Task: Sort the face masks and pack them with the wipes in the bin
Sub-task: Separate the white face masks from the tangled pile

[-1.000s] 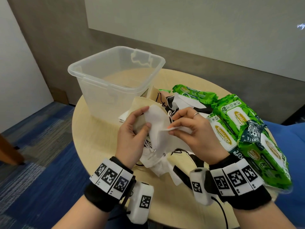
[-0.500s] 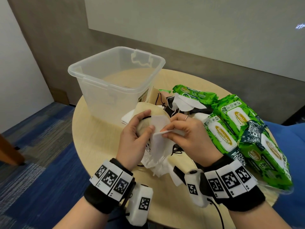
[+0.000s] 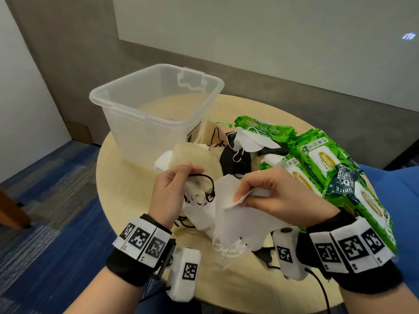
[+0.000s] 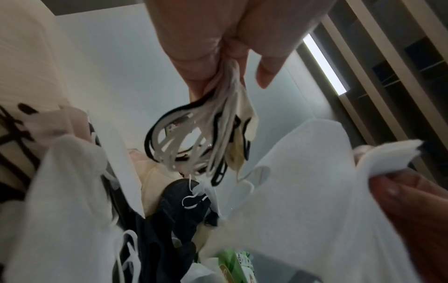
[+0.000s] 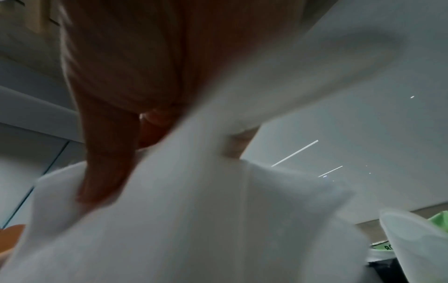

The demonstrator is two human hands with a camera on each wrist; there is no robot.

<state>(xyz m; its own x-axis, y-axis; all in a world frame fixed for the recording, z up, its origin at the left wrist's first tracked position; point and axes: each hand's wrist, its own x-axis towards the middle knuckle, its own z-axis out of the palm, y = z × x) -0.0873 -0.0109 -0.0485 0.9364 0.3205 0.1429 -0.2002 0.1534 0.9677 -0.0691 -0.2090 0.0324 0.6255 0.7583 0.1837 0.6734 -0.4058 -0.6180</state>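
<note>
A heap of face masks lies on the round table in front of the clear plastic bin. My left hand pinches a bunch of mask ear loops, black and white, with a beige mask behind them. My right hand pinches the edge of a stack of white masks that hangs down from it; in the right wrist view the white masks fill most of the frame. Black masks and more white ones lie further back. Green wipe packs are stacked on the right.
The round wooden table has its near-left edge close to my left wrist. A blue seat stands to the right beyond the wipes. A grey wall runs behind the bin, and blue carpet covers the floor on the left.
My hands have drawn apart. The left hand now holds the ear loops instead of the white mask's side, and the right hand has pulled the white stack toward me and to the right.
</note>
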